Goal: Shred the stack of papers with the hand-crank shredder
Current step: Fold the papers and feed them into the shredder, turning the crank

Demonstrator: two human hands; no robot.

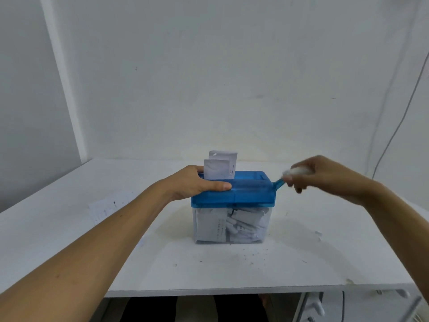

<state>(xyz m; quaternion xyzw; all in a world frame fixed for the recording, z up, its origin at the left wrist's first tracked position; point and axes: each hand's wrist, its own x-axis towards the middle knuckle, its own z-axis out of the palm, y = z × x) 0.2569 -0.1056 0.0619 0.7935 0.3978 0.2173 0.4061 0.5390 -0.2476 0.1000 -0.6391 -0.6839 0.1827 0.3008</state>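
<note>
A hand-crank shredder (246,191) with a blue lid and a clear bin stands mid-table. White shreds (232,224) fill the bin. Two pieces of white paper (220,168) stick upright out of the lid's slot. My left hand (197,183) lies over the lid's left end, thumb along the front edge and fingers behind, next to the paper. My right hand (320,174) grips the white knob of the blue crank (279,183) at the shredder's right side; hand and knob are blurred.
The white table (162,263) carries a sheet of printed paper (104,210) at the left, partly under my left forearm. Small dark specks dot the tabletop in front of the shredder. White walls rise behind. A cable (394,131) hangs at the right.
</note>
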